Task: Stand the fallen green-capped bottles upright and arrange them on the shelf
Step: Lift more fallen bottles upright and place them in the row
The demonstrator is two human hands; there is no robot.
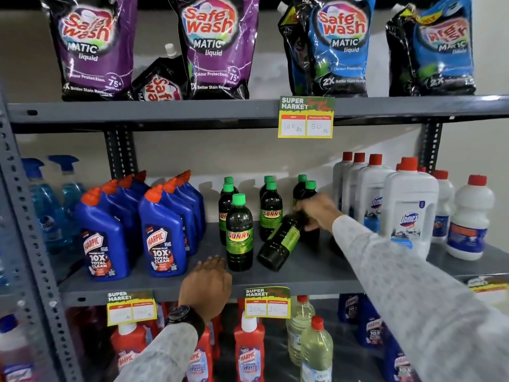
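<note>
- The middle shelf (316, 268) is a grey metal board; everything below is placed relative to the front green-capped bottle (239, 232), which stands upright near the shelf's front edge with its "SUNNY" label facing out.
- Just right of that bottle, a tilted bottle (279, 241) leans with its base low toward the front and its neck raised up and to the right; its cap is hidden.
- The right hand (316, 213) is wrapped around the neck end of the tilted bottle, fingers curled closed on it, the patterned sleeve (407, 277) running off to the lower right.
- The left hand (207, 285) lies just in front and left of the front bottle, palm down at the shelf's front edge, fingers loosely together and holding nothing, fingertips close to the bottle's base; whether they touch it I cannot tell. A dark watch (184, 315) sits on the wrist.
- Behind the front bottle stand more upright green-capped bottles (271, 208) in short rows running toward the back.
- Left of the front bottle are blue cleaner bottles (162, 232) with orange caps.
- Well to the right stand white bottles (410, 205) with red caps.
- Below and right of the front bottle, a yellow price tag (267, 302) hangs from the shelf edge.
</note>
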